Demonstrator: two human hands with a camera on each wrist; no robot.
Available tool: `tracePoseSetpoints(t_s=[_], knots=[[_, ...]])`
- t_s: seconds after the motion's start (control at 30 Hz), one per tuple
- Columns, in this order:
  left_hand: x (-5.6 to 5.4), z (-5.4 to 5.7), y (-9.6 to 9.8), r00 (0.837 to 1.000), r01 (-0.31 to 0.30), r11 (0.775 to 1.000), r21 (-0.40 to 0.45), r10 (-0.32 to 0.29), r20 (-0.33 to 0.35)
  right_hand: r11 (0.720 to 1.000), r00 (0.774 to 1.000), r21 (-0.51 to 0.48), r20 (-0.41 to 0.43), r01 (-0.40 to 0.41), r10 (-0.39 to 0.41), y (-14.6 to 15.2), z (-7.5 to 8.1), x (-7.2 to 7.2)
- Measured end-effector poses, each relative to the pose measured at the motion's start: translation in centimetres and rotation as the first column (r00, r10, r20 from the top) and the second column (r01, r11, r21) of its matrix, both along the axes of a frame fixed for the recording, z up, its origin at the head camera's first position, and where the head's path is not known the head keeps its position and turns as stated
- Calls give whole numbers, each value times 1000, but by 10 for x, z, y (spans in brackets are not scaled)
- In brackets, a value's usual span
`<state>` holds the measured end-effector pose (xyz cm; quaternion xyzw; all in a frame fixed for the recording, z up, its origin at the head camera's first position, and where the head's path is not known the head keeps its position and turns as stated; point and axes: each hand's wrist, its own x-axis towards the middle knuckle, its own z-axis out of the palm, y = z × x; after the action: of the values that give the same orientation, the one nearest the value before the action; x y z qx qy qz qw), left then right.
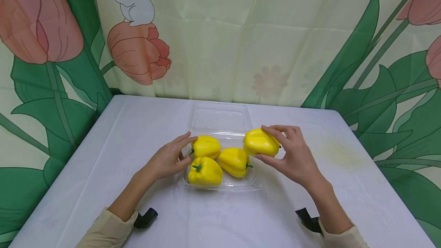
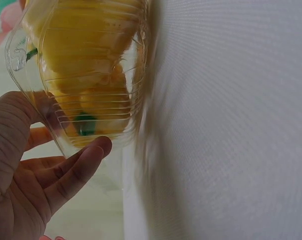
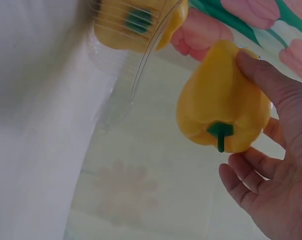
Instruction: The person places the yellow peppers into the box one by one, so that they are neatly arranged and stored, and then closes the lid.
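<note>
My right hand (image 1: 293,156) holds a yellow bell pepper (image 1: 260,142) between thumb and fingers, raised over the right side of a clear plastic clamshell container (image 1: 237,186). Its green stem points back at the wrist in the right wrist view. Three more yellow bell peppers lie inside: one at back left (image 1: 208,146), one at front left (image 1: 205,173) and one at right (image 1: 234,162). At the container's left edge, my left hand (image 1: 169,158) grips the rim, the thumb (image 2: 46,107) partly behind the clear plastic and fingertips (image 2: 98,147) along its wall.
The container's clear lid (image 1: 220,118) lies folded back towards the far edge of the white-covered table (image 1: 165,217). Behind the table hangs a curtain (image 1: 220,41) printed with tulips and a white rabbit.
</note>
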<state>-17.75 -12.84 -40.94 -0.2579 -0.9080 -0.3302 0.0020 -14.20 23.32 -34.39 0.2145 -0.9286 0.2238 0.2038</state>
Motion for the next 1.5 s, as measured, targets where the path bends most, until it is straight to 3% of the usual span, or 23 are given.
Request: tracePoseSetpoints(t_s=[1.5], knots=[[0, -2, 1, 1000, -4, 1000, 0, 4, 6, 980, 981, 69, 57, -187, 184, -35, -13, 33]])
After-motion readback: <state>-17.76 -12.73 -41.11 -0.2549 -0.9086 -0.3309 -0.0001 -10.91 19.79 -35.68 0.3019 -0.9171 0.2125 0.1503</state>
